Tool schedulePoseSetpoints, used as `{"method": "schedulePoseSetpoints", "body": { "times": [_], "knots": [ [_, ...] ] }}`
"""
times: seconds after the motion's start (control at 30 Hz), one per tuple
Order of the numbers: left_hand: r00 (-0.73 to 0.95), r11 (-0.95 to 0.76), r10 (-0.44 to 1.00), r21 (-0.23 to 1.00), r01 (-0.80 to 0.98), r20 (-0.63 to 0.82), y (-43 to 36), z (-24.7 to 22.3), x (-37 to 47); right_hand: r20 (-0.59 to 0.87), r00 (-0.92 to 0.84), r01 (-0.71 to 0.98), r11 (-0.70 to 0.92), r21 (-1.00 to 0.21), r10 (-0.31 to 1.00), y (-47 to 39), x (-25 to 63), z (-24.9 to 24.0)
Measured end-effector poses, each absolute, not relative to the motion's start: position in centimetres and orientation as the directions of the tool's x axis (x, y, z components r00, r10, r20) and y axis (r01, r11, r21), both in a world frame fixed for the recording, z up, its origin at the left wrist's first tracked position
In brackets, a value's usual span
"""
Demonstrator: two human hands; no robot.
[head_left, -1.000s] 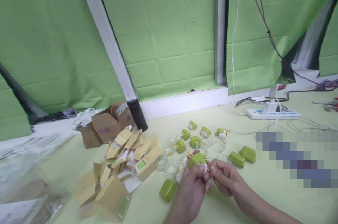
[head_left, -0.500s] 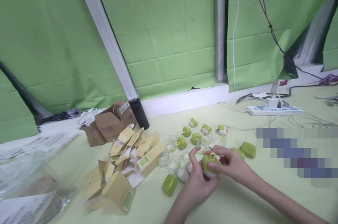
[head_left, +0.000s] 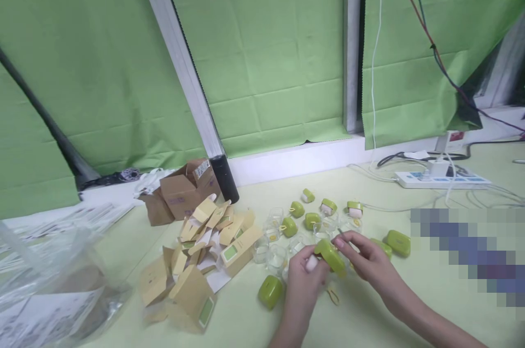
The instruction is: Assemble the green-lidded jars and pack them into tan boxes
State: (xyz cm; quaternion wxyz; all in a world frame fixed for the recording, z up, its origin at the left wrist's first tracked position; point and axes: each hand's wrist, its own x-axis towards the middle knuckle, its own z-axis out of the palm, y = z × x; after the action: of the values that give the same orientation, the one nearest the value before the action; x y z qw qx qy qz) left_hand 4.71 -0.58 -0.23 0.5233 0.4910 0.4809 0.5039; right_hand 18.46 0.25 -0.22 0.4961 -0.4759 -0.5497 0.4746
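Observation:
My left hand [head_left: 301, 277] is closed around a small green-and-white plastic case [head_left: 331, 257], tilted with its glossy green side up. A yellow loop strap [head_left: 333, 296] shows below the case. Close against the case's right side, my right hand [head_left: 363, 257] pinches a thin dark tool [head_left: 340, 232]; most of it is hidden by the fingers. Just beyond both hands lie several similar green-and-white cases [head_left: 312, 220] and several clear plastic cups [head_left: 275, 257]. A green cover [head_left: 270, 291] rests left of my left hand, and another green cover [head_left: 397, 242] lies to the right.
Opened yellow cartons [head_left: 192, 296] are heaped on the left, with a brown cardboard box [head_left: 184, 195] behind them. A clear plastic bag [head_left: 74, 293] lies at the near left. A white power strip [head_left: 414, 179] with cables sits at the back right.
The case in my left hand has been turned, so its loop now points down instead of up. My right hand has shifted slightly away from it. The view has moved a little.

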Motion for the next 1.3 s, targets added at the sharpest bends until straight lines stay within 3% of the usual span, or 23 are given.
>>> {"method": "schedulePoseSetpoints", "body": {
  "times": [0.33, 0.57, 0.83, 1.03, 1.2, 1.3],
  "knots": [
    [0.025, 0.123, 0.992, 0.983, -0.140, -0.121, -0.7, -0.5, 4.2, 0.260, -0.001, -0.007, 0.260, -0.966, 0.966, 0.1, 18.0, -1.7],
    [0.118, 0.173, 0.980, 0.975, -0.139, -0.157, -0.8, 0.0, 4.2, 0.305, -0.016, 0.024, 0.305, -0.952, 0.952, 0.0, 17.9, -1.5],
    [0.094, 0.158, 0.985, 0.982, -0.104, -0.148, -0.7, -1.0, 4.2, 0.337, -0.311, 0.231, 0.415, -0.880, 0.889, 1.1, 20.0, -0.1],
    [0.140, 0.177, 0.978, 0.967, -0.185, -0.153, -0.5, -1.5, 4.1, 0.319, -0.277, 0.166, 0.372, -0.913, 0.906, 1.0, 19.9, -0.3],
    [0.178, 0.171, 0.975, 0.961, -0.218, -0.133, -1.1, -0.4, 3.5, 0.428, -0.297, 0.258, 0.504, -0.824, 0.853, 0.8, 20.2, -0.1],
    [0.169, 0.187, 0.974, 0.956, -0.226, -0.151, -1.4, -0.2, 3.7, 0.467, -0.331, 0.223, 0.549, -0.806, 0.820, 0.9, 20.4, 0.3]
  ]
}}
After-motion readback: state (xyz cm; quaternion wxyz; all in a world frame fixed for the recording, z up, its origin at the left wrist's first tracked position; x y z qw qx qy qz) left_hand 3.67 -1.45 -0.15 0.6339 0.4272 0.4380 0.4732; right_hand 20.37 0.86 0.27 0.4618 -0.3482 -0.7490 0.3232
